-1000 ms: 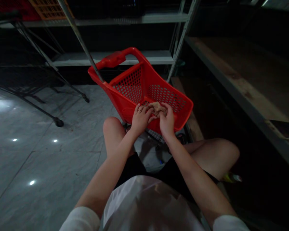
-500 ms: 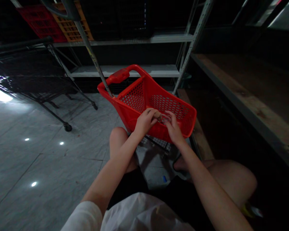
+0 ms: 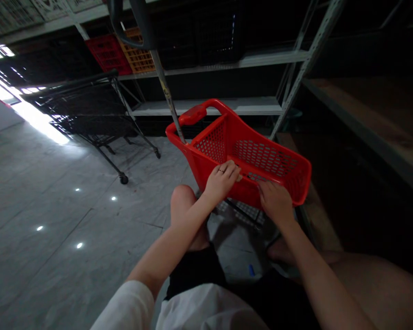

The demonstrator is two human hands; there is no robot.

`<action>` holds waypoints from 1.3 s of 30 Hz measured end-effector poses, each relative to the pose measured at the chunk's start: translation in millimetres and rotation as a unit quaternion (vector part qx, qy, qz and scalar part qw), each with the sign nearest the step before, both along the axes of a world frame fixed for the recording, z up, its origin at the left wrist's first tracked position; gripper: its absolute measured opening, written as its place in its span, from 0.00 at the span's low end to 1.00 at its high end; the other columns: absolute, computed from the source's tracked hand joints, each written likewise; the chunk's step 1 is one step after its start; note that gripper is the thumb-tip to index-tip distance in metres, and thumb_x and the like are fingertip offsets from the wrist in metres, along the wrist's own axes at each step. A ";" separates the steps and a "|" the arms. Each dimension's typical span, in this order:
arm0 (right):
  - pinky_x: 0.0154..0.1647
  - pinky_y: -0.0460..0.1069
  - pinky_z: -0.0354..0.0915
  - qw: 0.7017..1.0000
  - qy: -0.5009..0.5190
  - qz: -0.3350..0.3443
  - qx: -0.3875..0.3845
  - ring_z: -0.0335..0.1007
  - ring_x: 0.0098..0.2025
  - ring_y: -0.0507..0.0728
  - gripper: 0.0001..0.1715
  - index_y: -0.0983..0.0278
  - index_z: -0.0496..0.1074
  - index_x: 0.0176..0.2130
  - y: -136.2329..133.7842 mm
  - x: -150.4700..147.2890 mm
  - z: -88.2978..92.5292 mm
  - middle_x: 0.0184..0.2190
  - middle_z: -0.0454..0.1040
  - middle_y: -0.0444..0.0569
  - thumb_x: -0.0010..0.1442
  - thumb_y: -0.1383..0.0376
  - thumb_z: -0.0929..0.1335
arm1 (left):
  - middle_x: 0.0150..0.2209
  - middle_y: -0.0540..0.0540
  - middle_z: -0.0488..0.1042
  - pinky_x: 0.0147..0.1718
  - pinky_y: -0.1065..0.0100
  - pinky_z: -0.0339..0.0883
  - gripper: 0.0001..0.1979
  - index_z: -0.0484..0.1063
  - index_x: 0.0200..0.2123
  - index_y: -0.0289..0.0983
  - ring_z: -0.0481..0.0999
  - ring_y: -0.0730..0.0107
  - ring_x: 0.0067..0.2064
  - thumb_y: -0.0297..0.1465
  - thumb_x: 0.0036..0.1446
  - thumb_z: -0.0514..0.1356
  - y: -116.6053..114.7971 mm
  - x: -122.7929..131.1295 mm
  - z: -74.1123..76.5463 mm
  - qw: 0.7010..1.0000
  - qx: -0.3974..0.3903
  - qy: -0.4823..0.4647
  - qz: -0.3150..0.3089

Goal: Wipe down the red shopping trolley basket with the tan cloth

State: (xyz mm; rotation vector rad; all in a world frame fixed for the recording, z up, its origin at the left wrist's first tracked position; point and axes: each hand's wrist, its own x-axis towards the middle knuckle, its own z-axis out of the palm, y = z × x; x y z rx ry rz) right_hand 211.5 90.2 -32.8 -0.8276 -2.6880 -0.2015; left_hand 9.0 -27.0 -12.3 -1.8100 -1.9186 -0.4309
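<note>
A person's left hand (image 3: 222, 181) clasps a tan cloth (image 3: 239, 178) against a red cart (image 3: 241, 126); handling seems under way.
Cloth peeks from beneath those fingers. The right hand (image 3: 277, 201) bends over the cart's near side, grip unclear. What is done or left cannot be told. Below the fingers, grey floor (image 3: 55, 270); beyond, dim shelving (image 3: 261, 106).

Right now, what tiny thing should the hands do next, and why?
Perhaps slide the left hand a little along the near rim of the red cart basket, since it holds a tan cloth against that rim, while the right hand is at the same rim, maybe steadying it.
</note>
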 end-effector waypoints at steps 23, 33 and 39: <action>0.55 0.58 0.54 0.973 0.117 -0.100 -0.172 0.70 0.51 0.63 0.23 0.66 0.77 0.50 38.3 -81.2 12.9 0.51 0.81 0.60 0.76 0.63 0.56 | 0.60 0.36 0.78 0.66 0.55 0.67 0.16 0.77 0.57 0.32 0.77 0.55 0.60 0.32 0.76 0.53 66.5 -11.1 11.6 0.996 -0.043 -0.068 -0.029; 0.57 0.62 0.54 0.944 0.244 -0.088 -0.204 0.69 0.49 0.63 0.17 0.61 0.73 0.35 65.7 -87.1 -10.5 0.41 0.81 0.53 0.70 0.60 0.60 | 0.66 0.44 0.75 0.75 0.46 0.59 0.21 0.71 0.67 0.44 0.68 0.57 0.73 0.29 0.76 0.53 -43.3 -153.5 52.2 0.999 -0.007 -0.030 0.016; 0.59 0.64 0.54 0.931 0.257 -0.012 -0.260 0.73 0.53 0.65 0.17 0.59 0.77 0.36 90.8 -62.5 -14.2 0.45 0.83 0.56 0.70 0.59 0.62 | 0.64 0.49 0.77 0.73 0.47 0.66 0.19 0.74 0.62 0.54 0.71 0.59 0.70 0.36 0.76 0.51 -92.7 -189.5 50.8 0.993 0.071 -0.083 0.037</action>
